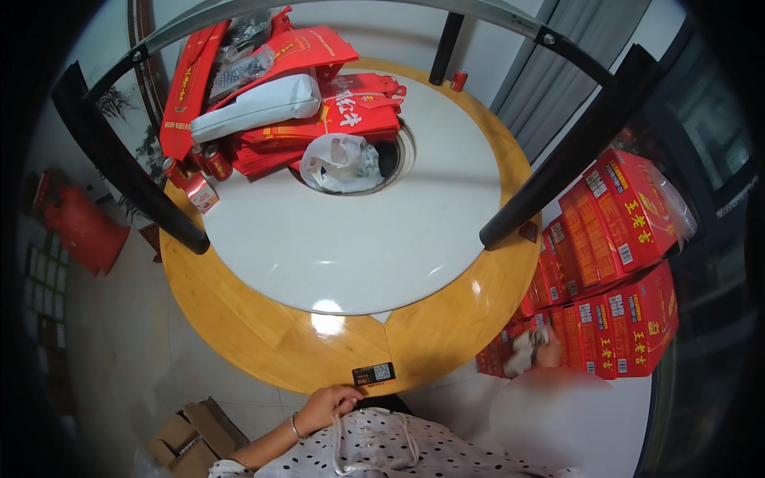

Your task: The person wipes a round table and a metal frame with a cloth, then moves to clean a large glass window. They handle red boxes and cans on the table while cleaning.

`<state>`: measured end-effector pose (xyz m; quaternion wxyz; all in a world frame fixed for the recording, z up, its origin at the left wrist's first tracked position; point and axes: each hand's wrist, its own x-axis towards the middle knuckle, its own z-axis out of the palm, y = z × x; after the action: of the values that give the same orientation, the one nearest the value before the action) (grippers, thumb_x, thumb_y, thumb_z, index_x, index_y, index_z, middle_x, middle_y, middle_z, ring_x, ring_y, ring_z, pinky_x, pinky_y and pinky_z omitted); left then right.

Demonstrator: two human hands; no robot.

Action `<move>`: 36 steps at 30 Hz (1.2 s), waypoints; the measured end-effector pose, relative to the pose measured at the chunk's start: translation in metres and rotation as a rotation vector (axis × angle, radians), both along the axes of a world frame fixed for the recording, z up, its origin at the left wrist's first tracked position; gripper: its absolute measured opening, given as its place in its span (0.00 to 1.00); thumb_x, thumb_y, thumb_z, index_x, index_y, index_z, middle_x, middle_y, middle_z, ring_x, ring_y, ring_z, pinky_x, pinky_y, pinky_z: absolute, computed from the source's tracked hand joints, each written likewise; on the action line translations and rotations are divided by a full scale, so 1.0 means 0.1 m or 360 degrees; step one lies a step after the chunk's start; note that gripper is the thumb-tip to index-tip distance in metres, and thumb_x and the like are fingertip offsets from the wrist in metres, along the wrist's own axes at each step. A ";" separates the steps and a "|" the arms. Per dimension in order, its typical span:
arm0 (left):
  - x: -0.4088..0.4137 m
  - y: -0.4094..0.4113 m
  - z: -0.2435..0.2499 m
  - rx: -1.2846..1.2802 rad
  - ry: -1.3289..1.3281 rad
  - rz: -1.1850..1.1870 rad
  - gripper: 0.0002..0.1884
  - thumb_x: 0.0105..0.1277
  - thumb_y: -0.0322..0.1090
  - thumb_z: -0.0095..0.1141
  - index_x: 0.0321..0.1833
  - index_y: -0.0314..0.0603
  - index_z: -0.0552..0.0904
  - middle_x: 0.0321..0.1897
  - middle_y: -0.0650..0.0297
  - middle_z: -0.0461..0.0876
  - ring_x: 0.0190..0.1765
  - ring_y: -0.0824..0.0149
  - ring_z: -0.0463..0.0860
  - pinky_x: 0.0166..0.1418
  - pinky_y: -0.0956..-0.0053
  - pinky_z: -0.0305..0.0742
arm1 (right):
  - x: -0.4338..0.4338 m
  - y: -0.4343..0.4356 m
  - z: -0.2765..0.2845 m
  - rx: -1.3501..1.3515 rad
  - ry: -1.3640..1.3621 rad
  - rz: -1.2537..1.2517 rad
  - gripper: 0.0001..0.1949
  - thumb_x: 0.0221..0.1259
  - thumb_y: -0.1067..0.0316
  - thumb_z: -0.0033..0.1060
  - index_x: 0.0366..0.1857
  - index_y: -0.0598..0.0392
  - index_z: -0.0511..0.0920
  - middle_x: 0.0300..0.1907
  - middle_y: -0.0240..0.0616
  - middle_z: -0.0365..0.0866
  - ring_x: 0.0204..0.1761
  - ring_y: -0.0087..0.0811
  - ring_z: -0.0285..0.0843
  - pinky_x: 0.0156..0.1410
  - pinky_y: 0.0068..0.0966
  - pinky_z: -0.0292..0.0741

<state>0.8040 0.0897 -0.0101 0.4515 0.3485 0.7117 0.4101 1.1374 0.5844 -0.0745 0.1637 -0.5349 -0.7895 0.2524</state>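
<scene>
My left hand (330, 409), with a bracelet at its wrist, rests at the near edge of a round wooden table (269, 343). Its fingers are curled, and nothing shows in them. Just beyond it a black card with a printed code (374, 374) lies on the tabletop. Out to the right, low beside the stacked red cartons (597, 334), my right hand (548, 351) grips a crumpled grey-white cloth (526, 354); both are motion-blurred. A blurred patch hides the right forearm. On the table sits a white round turntable (358, 251).
Black legs (514, 191) joined by a grey metal hoop (382, 5) stand over the table. Red bags (358, 113), a white zipped case (263, 104), a plastic bag (340, 161) and red cans (216, 162) fill the far left. An open cardboard box (200, 436) is on the floor.
</scene>
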 end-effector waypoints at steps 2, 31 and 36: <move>0.02 -0.03 -0.02 0.0029 0.0020 -0.0006 0.09 0.70 0.33 0.57 0.48 0.41 0.86 0.31 0.59 0.87 0.32 0.65 0.84 0.40 0.71 0.79 | -0.61 0.09 0.02 0.0145 0.0260 0.0207 0.26 0.64 0.78 0.52 0.68 0.50 0.73 0.57 0.55 0.82 0.58 0.47 0.82 0.63 0.34 0.75; -1.35 -1.42 -1.13 -0.0669 0.1805 0.0509 0.34 0.74 0.53 0.38 0.79 0.41 0.60 0.78 0.38 0.56 0.79 0.40 0.55 0.74 0.43 0.49 | -6.18 0.35 0.73 0.0935 0.0370 0.1174 0.17 0.63 0.75 0.52 0.56 0.57 0.77 0.51 0.54 0.81 0.54 0.57 0.79 0.60 0.42 0.76; -1.40 -1.35 -1.03 -0.0806 0.1708 0.0559 0.35 0.70 0.57 0.43 0.74 0.42 0.69 0.77 0.43 0.61 0.77 0.44 0.61 0.73 0.43 0.55 | -7.06 1.22 0.18 0.1231 -0.0756 0.1413 0.18 0.67 0.68 0.46 0.59 0.50 0.78 0.54 0.48 0.82 0.59 0.49 0.78 0.63 0.48 0.71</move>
<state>0.6643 -0.0456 -0.1133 0.0251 0.2659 0.9615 0.0644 0.4311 0.7063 -0.0567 0.0452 -0.1001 -0.9850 -0.1328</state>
